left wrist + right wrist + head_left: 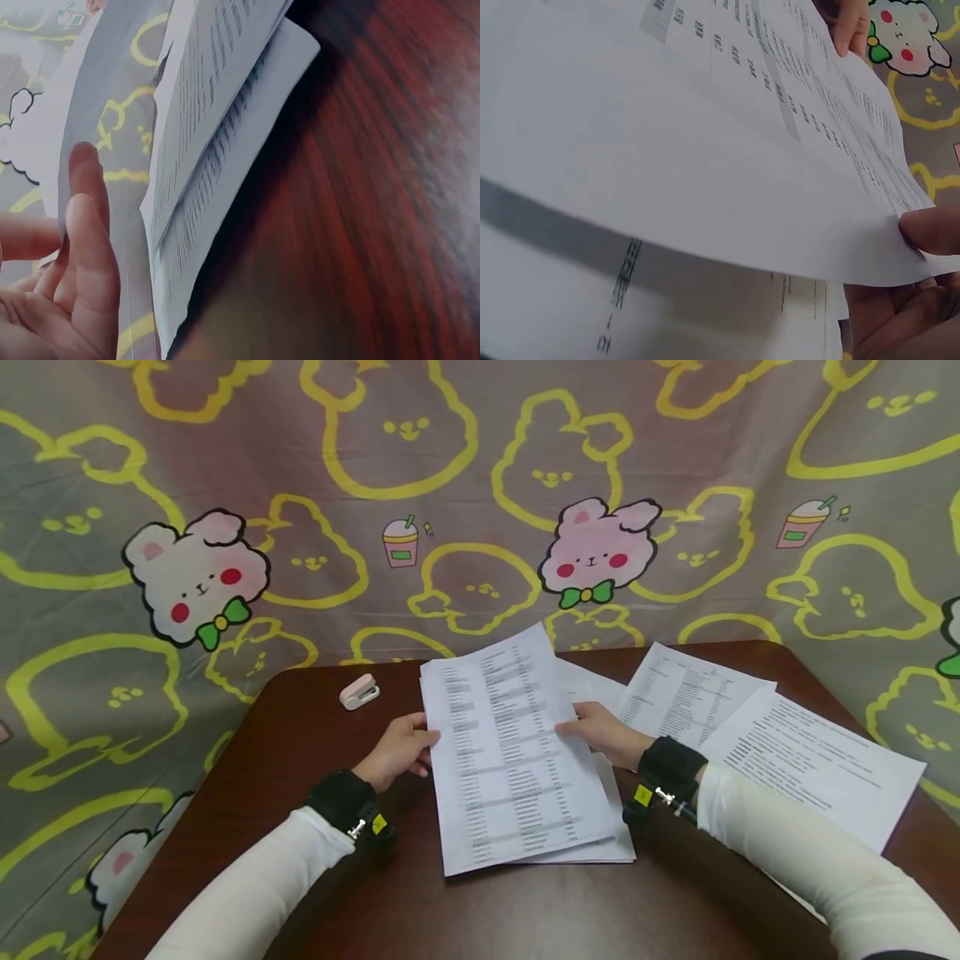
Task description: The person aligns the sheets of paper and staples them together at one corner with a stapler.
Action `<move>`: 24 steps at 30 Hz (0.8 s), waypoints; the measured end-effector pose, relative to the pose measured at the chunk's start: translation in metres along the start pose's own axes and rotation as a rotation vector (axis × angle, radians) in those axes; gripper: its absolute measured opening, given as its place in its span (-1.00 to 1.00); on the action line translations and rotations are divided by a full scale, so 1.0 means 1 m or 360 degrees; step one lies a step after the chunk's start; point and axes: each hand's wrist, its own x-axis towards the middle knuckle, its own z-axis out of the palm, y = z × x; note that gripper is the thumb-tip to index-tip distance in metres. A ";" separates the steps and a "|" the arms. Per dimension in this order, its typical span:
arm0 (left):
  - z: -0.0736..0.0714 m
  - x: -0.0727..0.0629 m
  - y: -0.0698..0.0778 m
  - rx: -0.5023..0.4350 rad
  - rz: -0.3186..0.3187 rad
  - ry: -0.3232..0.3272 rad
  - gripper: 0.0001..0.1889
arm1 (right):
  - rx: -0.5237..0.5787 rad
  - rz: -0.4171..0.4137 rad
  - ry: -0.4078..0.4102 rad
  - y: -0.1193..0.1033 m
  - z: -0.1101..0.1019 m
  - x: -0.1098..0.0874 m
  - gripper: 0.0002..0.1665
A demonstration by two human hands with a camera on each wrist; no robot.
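Note:
Printed sheets of paper [510, 760], filled with columns of text, are held up over the table between both hands. My left hand [399, 750] pinches their left edge, thumb on the front and fingers behind; in the left wrist view the left hand [64, 277] grips that edge. At the opposite edge my right hand [606, 732] pinches the paper, and in the right wrist view its thumb [934, 231] presses on top with the fingers underneath. More printed sheets [217, 142] lie beneath and beyond the held ones, partly hidden by them.
A small pink and white stapler [360, 692] sits at the table's back left. Two printed sheets [693, 693] [817, 760] overlap on the right, partly under my right sleeve. The dark red wooden table [300, 727] ends at a patterned cloth curtain [465, 485] behind.

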 end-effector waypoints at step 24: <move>0.029 0.018 0.013 0.0040 0.0021 -0.0096 -0.66 | -0.0018 0.0023 0.0069 0.024 -0.028 -0.014 -0.52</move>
